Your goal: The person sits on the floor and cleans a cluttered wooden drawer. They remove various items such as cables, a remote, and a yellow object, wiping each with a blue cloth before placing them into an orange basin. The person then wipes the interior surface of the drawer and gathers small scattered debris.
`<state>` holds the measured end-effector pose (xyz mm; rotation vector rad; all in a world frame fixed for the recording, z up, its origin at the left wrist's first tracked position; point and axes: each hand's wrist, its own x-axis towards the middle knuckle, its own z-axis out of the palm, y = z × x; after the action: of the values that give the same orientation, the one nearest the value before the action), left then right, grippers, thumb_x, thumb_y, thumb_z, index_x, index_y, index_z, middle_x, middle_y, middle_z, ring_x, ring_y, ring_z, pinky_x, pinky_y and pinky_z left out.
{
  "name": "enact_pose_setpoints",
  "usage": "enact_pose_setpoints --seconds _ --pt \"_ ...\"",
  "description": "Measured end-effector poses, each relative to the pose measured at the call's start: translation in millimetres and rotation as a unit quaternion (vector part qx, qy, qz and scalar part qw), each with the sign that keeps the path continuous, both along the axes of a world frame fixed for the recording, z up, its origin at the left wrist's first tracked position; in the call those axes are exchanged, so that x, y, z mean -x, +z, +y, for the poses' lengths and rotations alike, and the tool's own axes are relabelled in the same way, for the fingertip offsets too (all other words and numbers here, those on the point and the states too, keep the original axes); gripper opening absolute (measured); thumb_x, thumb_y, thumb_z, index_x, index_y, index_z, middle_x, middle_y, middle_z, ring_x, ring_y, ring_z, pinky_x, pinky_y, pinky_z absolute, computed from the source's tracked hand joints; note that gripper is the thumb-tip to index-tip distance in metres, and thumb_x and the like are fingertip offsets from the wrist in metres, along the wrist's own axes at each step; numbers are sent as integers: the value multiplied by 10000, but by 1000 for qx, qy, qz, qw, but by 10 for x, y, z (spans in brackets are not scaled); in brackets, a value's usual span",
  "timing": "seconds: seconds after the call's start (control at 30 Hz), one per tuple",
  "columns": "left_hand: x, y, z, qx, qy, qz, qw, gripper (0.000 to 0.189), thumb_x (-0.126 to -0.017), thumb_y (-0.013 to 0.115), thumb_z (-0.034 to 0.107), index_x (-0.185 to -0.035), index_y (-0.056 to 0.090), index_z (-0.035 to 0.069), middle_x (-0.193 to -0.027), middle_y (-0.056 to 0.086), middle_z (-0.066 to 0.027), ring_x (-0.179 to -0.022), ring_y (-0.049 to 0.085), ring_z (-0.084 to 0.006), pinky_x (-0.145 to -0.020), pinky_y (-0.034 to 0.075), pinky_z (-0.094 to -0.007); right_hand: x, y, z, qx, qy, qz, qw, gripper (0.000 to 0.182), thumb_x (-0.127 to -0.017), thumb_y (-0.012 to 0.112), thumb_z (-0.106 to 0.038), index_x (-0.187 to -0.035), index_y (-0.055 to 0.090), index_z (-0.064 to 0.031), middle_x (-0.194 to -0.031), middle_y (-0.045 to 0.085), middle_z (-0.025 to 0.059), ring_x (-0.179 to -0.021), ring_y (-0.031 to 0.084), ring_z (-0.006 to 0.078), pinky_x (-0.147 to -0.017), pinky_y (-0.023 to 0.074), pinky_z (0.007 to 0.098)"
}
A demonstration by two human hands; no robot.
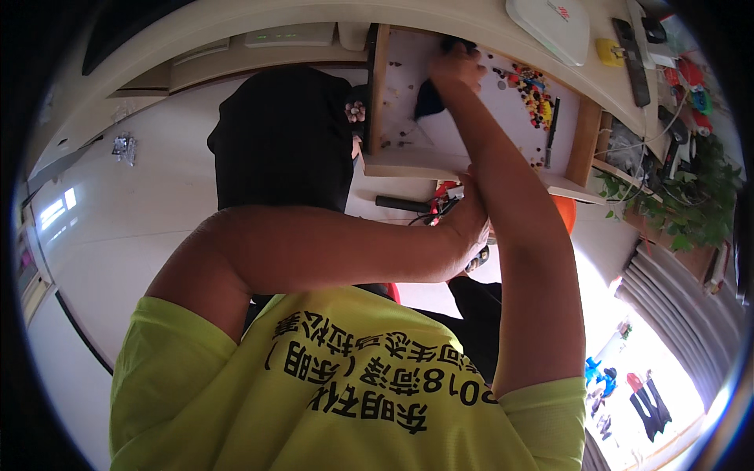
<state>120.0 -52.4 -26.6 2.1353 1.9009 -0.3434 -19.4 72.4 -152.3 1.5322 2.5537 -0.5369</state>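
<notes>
A pulled-out wooden drawer (524, 150) with a pale bottom lies in front of me. My right hand (458, 69) is inside it near the back, blurred, with its fingers closed around a dark blue cloth (430, 101). Part of the cloth hangs down from the hand onto the drawer bottom. To the right of that hand, many small red, yellow, black and cream beads (533, 97) are heaped and scattered, beside a slim black pen-like rod (552, 132). My left hand (471, 226) is at the drawer's front panel, under my right forearm; its fingers are partly hidden there.
Above the drawer runs a desktop with a white router (551, 26), a yellow plug (609, 52) and a dark power strip (631, 62). Below the drawer lie a black cylindrical handle (403, 204) and cables. My black-clad leg (283, 141) is left of the drawer. A leafy plant (689, 194) stands right.
</notes>
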Motion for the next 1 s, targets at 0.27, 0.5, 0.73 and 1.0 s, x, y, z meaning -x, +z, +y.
enact_pose_setpoints --seconds 0.27,0.5,0.73,1.0 --pt "100 34 -46 30 -118 29 992 446 -828 491 250 -1246 513 95 -1353 357 -65 -1267 284 -320 -939 300 -571 17 -80 -401 -83 268 -2 960 349 -810 501 -208 -1159 495 -197 -1233 408 75 -1138 406 303 -852 421 465" --pt "101 80 -49 -21 -32 62 997 447 -823 466 269 -1137 577 -31 -1282 384 -299 -1109 400 -449 -866 340 -527 -403 -76 -15 33 459 106 881 370 -770 543 -95 -1131 498 -156 -1028 564 135 -950 542 356 -830 462 408" --pt "16 -57 -63 -54 -3 86 995 457 -843 439 256 -1179 542 -36 -1304 360 -301 -1102 410 -445 -853 341 -514 -320 201 144 -56 343 219 912 372 -800 572 -186 -1162 491 -166 -999 582 185 -938 561 358 -791 470 418" --pt "65 54 -3 28 -32 66 997 501 -803 515 323 -1203 542 23 -1274 426 -200 -1157 381 -414 -877 347 -584 56 -261 -130 -175 428 166 871 376 -807 520 -180 -1175 489 -108 -1208 473 143 -1132 462 352 -909 416 445"
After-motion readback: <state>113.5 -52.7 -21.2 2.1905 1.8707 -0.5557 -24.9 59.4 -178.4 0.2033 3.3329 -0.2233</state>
